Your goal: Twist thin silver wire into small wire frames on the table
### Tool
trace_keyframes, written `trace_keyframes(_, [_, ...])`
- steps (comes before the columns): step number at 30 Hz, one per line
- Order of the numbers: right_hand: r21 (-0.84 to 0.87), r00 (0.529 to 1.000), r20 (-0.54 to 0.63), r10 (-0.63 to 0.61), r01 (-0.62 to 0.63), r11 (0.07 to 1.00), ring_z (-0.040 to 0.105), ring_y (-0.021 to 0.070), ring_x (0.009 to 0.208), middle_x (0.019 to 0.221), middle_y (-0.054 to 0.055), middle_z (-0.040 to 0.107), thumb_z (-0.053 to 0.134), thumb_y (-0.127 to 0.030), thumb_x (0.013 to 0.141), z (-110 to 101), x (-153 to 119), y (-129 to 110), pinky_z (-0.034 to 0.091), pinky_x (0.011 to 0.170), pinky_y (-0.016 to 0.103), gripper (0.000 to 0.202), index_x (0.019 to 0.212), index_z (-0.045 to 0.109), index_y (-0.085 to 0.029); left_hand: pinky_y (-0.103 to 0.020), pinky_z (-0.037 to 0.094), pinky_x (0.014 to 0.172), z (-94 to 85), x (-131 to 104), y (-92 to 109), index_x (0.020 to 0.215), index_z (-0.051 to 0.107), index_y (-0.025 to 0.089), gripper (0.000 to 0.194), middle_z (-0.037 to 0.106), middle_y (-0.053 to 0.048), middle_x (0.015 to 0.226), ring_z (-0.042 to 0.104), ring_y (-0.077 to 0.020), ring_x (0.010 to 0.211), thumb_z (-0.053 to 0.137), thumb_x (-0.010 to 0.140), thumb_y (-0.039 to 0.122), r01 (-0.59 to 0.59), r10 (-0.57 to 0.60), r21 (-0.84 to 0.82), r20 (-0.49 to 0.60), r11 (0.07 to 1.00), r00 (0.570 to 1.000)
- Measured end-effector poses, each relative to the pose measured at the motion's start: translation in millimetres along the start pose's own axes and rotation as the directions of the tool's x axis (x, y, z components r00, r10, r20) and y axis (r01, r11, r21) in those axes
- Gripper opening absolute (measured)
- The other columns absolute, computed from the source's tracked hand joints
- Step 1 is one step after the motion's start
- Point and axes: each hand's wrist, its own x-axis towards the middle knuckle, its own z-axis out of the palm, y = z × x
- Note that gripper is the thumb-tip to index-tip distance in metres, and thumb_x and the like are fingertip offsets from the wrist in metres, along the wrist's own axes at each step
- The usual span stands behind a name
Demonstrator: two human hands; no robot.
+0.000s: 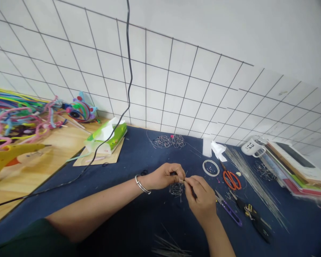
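Note:
My left hand (164, 175), with a silver bangle at the wrist, pinches part of a tangled wire piece (176, 190) over the dark blue cloth. Close beside it, my right hand (202, 196) has thumb and forefinger pressed together at the top of the same wire piece. The fingertips of both hands nearly touch. Curled, looped wire hangs below them. The exact spot between the fingertips is too small to make out.
Right of my hands lie purple snips (231, 213), orange scissors (232, 180), black pliers (256, 223), a white ring (210, 168) and straight wires (256, 185). Behind are wire coils (163, 141). A tissue pack (109, 135), black cable (130, 71) and yellow glue gun (5, 157) are left.

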Motion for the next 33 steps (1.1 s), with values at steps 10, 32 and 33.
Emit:
trace_keyframes(10, [-0.129,0.999,-0.016,0.046,-0.048,0.990,0.052,0.0145,0.067,0.069,0.004,0.053,0.044,-0.009,0.079,3.9,-0.3,-1.4,0.044,0.062,0.028,0.012,0.074,0.052,-0.017,-0.023,0.043,0.064,4.5,2.1,0.1,0.072,0.054,0.010,0.016,0.057,-0.003,0.076,0.052,-0.0090,0.068,0.064,0.073,0.023,0.115,-0.128,-0.169,-0.073,0.979,0.989])
trace_keyframes(32, [0.231,0.943,0.065,0.325,-0.332,0.915,0.054,0.0193,0.096,0.101,0.007,0.058,0.050,-0.016,0.079,1.4,0.3,2.9,0.043,0.084,0.034,0.023,0.101,0.055,-0.020,-0.025,0.044,0.070,7.3,0.8,12.7,0.076,0.050,0.012,0.009,0.054,-0.003,0.083,0.053,-0.0104,0.076,0.050,0.073,0.004,-0.029,0.038,0.134,-0.067,0.991,0.997])
trace_keyframes(33, [0.255,0.931,0.099,0.352,-0.365,0.895,0.054,0.0192,0.095,0.101,0.007,0.058,0.050,-0.016,0.079,2.0,0.4,2.1,0.044,0.084,0.034,0.024,0.103,0.054,-0.020,-0.025,0.044,0.069,7.4,0.7,12.6,0.076,0.050,0.012,0.010,0.053,-0.003,0.082,0.053,-0.0101,0.076,0.049,0.073,0.003,-0.033,0.043,0.141,-0.075,0.989,0.996])
